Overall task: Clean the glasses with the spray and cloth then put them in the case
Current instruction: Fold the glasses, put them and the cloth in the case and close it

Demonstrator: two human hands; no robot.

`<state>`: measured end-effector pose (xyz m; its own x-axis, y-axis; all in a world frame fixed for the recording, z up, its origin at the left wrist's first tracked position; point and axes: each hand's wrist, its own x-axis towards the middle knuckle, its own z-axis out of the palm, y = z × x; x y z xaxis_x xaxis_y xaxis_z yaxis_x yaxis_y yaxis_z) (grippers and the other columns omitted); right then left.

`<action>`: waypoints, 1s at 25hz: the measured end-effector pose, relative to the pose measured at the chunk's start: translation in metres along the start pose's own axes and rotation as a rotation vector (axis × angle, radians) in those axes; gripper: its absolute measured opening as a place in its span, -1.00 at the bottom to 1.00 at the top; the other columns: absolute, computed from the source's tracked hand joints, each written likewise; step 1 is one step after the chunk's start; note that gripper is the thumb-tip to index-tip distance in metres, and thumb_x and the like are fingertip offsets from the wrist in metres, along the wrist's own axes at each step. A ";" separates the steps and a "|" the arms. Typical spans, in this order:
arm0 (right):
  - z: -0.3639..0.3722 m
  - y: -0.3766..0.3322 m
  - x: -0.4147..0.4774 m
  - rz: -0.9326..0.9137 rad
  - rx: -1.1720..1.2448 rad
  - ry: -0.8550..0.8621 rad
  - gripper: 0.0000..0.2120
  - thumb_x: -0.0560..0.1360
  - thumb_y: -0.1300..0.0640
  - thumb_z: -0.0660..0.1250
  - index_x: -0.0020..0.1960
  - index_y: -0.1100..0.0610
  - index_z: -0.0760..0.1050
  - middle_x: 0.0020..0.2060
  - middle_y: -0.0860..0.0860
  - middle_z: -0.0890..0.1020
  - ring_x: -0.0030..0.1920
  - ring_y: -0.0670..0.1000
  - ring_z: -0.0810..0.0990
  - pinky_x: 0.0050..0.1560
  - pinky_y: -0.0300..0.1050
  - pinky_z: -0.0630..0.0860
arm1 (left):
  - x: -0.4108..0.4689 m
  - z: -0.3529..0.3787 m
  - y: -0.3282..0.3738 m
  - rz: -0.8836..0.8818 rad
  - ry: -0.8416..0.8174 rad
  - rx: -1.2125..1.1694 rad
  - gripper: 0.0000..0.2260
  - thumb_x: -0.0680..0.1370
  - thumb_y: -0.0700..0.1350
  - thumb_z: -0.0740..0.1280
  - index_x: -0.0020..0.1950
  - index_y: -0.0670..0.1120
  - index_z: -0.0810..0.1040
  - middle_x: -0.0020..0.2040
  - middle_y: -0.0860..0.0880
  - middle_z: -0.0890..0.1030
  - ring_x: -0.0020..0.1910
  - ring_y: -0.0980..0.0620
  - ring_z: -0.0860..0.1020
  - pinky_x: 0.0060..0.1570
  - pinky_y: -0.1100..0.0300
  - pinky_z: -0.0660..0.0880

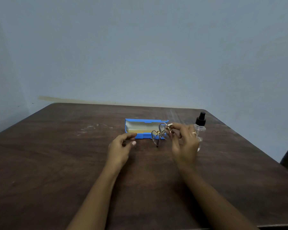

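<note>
Table (56, 163), open case (145, 121), right hand (184, 143) pinching glasses (158, 134)

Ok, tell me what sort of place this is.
Likely a plain indoor room, perhaps a home: a scuffed brown wooden table stands against a bare bluish wall, holding a blue glasses case.

Right hand (184, 143) pinches thin-framed glasses (160, 133) by one end, held above dark wood table (56, 163), in front of open blue case (144, 128). Left hand (120, 147) hovers near case, fingers loosely curled, holding nothing. Clear spray bottle (200, 128) with black top stands upright behind right hand. Blue-grey wall (140, 47) behind.
</note>
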<state>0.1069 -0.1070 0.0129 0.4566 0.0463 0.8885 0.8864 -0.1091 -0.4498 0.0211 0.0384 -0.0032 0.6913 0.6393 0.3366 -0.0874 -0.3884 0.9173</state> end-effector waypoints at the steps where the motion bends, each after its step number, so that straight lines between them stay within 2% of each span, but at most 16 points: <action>1: 0.000 0.002 0.000 0.113 0.110 -0.006 -0.79 0.38 0.34 0.35 -0.14 0.03 0.54 -0.19 -0.31 0.55 -0.19 -0.08 0.55 -0.16 -0.22 0.48 | 0.000 0.001 0.000 0.020 -0.013 0.048 -0.72 0.43 -0.32 0.34 0.11 -0.10 0.59 -0.01 -0.07 0.61 -0.18 0.29 0.52 -0.16 0.55 0.36; 3: 0.001 0.002 0.002 0.329 0.326 0.002 -0.75 0.38 0.38 0.37 -0.17 0.03 0.52 -0.22 -0.11 0.60 -0.24 -0.24 0.57 -0.18 -0.41 0.47 | -0.002 0.003 0.000 0.054 -0.049 0.100 -0.71 0.40 -0.33 0.36 0.08 -0.10 0.60 -0.08 -0.01 0.59 -0.31 0.38 0.48 -0.24 0.59 0.34; 5: 0.001 0.002 0.003 0.478 0.469 0.026 -0.75 0.39 0.42 0.34 -0.19 0.07 0.49 -0.36 -0.15 0.64 -0.29 -0.31 0.55 -0.22 -0.47 0.45 | -0.004 0.004 0.002 0.105 -0.078 0.144 -0.70 0.37 -0.33 0.39 0.05 -0.06 0.62 -0.11 0.06 0.58 -0.33 0.35 0.46 -0.22 0.55 0.34; 8: 0.002 0.005 0.005 0.614 0.590 0.062 -0.77 0.40 0.42 0.32 -0.21 0.10 0.48 -0.44 -0.21 0.64 -0.35 -0.30 0.56 -0.28 -0.48 0.44 | -0.006 0.005 0.003 0.165 -0.092 0.247 -0.71 0.34 -0.28 0.42 0.01 -0.02 0.64 -0.15 0.10 0.60 -0.29 0.24 0.46 -0.13 0.35 0.39; 10: 0.003 0.006 0.004 0.678 0.636 0.071 -0.76 0.41 0.43 0.30 -0.22 0.10 0.47 -0.48 -0.20 0.64 -0.41 -0.30 0.54 -0.37 -0.49 0.40 | -0.007 0.006 0.007 0.167 -0.076 0.211 -0.73 0.34 -0.29 0.43 -0.02 -0.05 0.64 -0.24 0.13 0.60 -0.32 0.30 0.48 -0.24 0.48 0.34; 12: 0.004 0.008 0.003 0.727 0.664 0.071 -0.75 0.42 0.44 0.29 -0.23 0.10 0.46 -0.50 -0.20 0.63 -0.45 -0.31 0.51 -0.44 -0.49 0.35 | -0.009 0.006 0.014 0.166 -0.067 0.127 -0.76 0.34 -0.32 0.41 -0.05 -0.09 0.64 -0.27 0.16 0.59 -0.32 0.40 0.49 -0.31 0.53 0.33; 16: 0.006 0.012 0.001 0.788 0.659 0.034 -0.75 0.42 0.42 0.29 -0.23 0.08 0.47 -0.50 -0.21 0.62 -0.50 -0.28 0.43 -0.49 -0.43 0.24 | -0.011 0.006 0.019 0.182 -0.053 0.036 -0.84 0.35 -0.36 0.39 -0.13 -0.16 0.64 -0.27 0.16 0.60 -0.33 0.39 0.52 -0.35 0.54 0.33; 19: 0.006 0.015 0.000 0.803 0.662 0.006 -0.76 0.41 0.41 0.29 -0.22 0.08 0.46 -0.49 -0.20 0.62 -0.51 -0.26 0.39 -0.51 -0.41 0.20 | -0.011 0.007 0.019 0.188 -0.016 0.034 -0.88 0.36 -0.36 0.39 -0.19 -0.17 0.63 -0.41 0.27 0.61 -0.33 0.38 0.52 -0.36 0.53 0.34; 22: 0.007 0.019 -0.001 0.812 0.655 -0.025 -0.78 0.41 0.41 0.31 -0.22 0.09 0.48 -0.51 -0.18 0.60 -0.52 -0.22 0.36 -0.52 -0.39 0.21 | -0.009 0.006 0.016 0.202 0.060 0.022 -0.84 0.37 -0.34 0.38 -0.25 -0.08 0.61 -0.40 0.39 0.58 -0.33 0.36 0.53 -0.35 0.52 0.34; 25: 0.007 0.023 -0.001 0.789 0.630 -0.091 -0.81 0.40 0.39 0.34 -0.18 0.10 0.51 -0.47 -0.17 0.63 -0.49 -0.23 0.43 -0.50 -0.38 0.25 | -0.009 0.005 0.011 0.192 0.140 0.008 -0.86 0.37 -0.33 0.38 -0.29 -0.09 0.59 -0.42 0.28 0.61 -0.37 0.32 0.51 -0.36 0.50 0.34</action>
<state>0.1270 -0.1027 0.0011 0.9099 0.2658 0.3183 0.1959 0.4010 -0.8949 0.0172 0.0252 0.0033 0.5564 0.6389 0.5312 -0.2016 -0.5164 0.8323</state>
